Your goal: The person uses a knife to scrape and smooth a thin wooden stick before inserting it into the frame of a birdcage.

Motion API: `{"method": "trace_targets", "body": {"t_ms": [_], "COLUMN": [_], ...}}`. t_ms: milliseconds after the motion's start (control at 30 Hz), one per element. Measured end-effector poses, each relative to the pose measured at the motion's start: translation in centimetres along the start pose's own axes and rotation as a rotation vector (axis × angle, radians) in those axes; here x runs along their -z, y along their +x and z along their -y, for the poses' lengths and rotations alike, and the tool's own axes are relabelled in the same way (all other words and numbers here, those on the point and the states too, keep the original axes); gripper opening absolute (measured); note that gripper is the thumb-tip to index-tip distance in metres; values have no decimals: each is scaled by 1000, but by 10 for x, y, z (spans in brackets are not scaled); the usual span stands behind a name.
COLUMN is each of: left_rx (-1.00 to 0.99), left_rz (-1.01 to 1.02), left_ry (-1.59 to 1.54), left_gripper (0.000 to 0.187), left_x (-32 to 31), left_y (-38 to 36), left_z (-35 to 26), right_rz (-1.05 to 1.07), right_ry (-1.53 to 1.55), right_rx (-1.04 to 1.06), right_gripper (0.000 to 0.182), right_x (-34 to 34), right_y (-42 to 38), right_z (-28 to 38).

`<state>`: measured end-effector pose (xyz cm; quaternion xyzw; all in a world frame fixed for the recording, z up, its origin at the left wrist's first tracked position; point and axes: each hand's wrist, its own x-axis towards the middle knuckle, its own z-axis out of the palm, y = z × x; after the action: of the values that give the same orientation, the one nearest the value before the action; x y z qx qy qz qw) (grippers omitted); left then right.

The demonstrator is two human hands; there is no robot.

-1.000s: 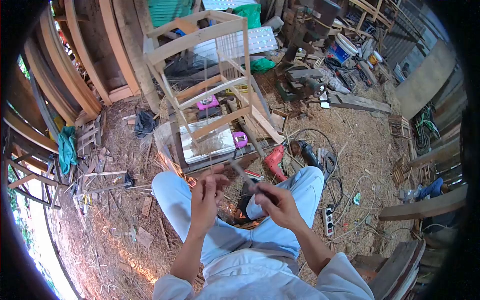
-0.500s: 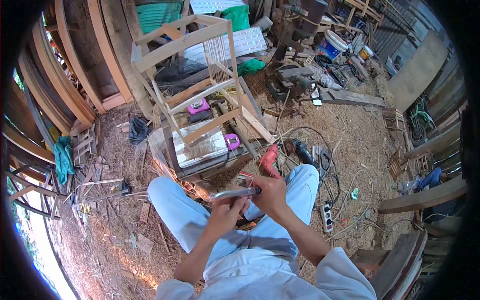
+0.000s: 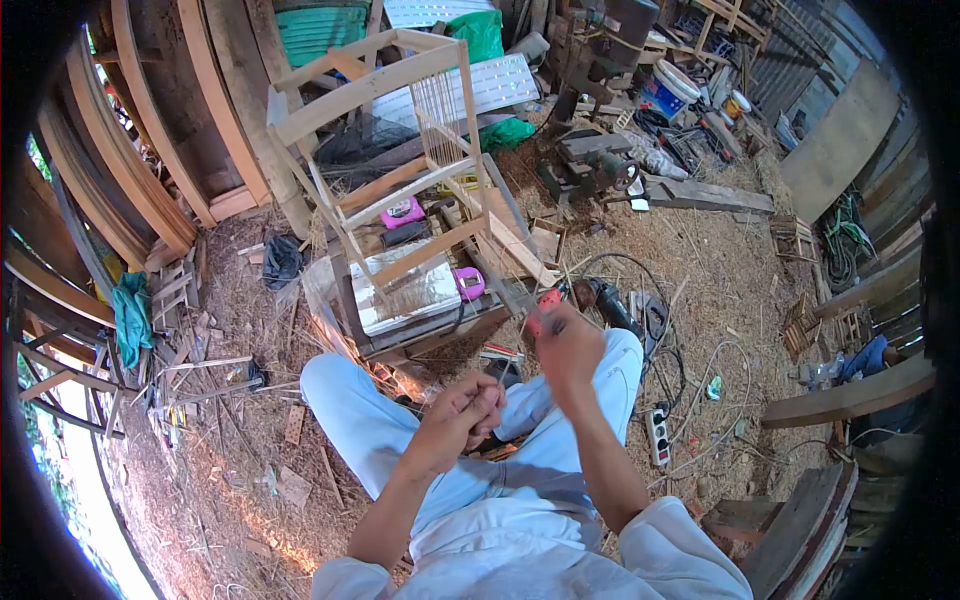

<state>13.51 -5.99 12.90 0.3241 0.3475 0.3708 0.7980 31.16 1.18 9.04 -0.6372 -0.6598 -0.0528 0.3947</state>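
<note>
My left hand [image 3: 462, 415] is closed above my lap, its fingers curled together; what lies inside them is hidden. My right hand [image 3: 570, 358] is blurred, raised over my knee on the right and overlapping the view of a red power drill [image 3: 548, 299]. It looks closed, with a dark smear at its fingertips that I cannot make out. Beyond my knees, a wooden frame with thin upright strings [image 3: 370, 88] stands on a low bench [image 3: 420, 342]. Two pink tape measures [image 3: 402, 212] [image 3: 468, 283] lie near the frame.
A corded grinder [image 3: 610, 303] lies beyond my right knee, with a black cable around it. A white power strip [image 3: 658, 437] is on the shavings to the right. Curved wooden pieces [image 3: 225, 105] lean at the left. A metal vise [image 3: 600, 175] sits further back.
My right hand has moved up and away from my left hand, towards the drill. The grey metal tool that was between both hands no longer shows clearly. My left hand has stayed nearly in place.
</note>
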Motion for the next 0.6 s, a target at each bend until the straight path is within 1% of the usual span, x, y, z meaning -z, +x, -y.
{"method": "trace_targets", "body": {"t_ms": [67,100,133,167,200,267,300,333,367,433,500,567,600], "left_rx": [-18,-36,-55,-58,-57,-63,-66,-67,-67,-163,-155,-151,-148], "left_rz": [-28,-58,-92,-98,-87,-64,-106,-153,-157,-198,-199,-181,-179], "left_ry": [29,61,92,94,78,57,76,93,91,206,210,193,190], "left_gripper": [19,19,20,20,18,17,16,14,14,15,17,18,18], "left_x": [3,5,7,8,5,2,1,1,1,4,8,6,3], "left_y": [-2,-3,-5,-6,-6,-1,3,6,8,11,9,8,7], "left_z": [10,15,17,15,8,4,5,6,8,13,12,10,8], "right_rz": [-9,-9,4,17,121,145,143,166,191,221,242,179,181], "right_ry": [-165,-160,-37,86,197,248,242,305,373,334,291,293,289], "right_rx": [-266,-267,-186,-105,12,164,170,176,178,155,124,165,163], "right_gripper": [16,16,9,9,17,19,19,18,18,18,18,20,20], "right_x": [-1,4,12,16,12,10,9,10,10,14,12,9,11], "right_y": [24,25,27,26,13,-8,-12,-16,-18,-17,-19,-21,-21], "right_z": [-26,-24,-18,-14,-15,4,11,17,21,25,27,25,24]}}
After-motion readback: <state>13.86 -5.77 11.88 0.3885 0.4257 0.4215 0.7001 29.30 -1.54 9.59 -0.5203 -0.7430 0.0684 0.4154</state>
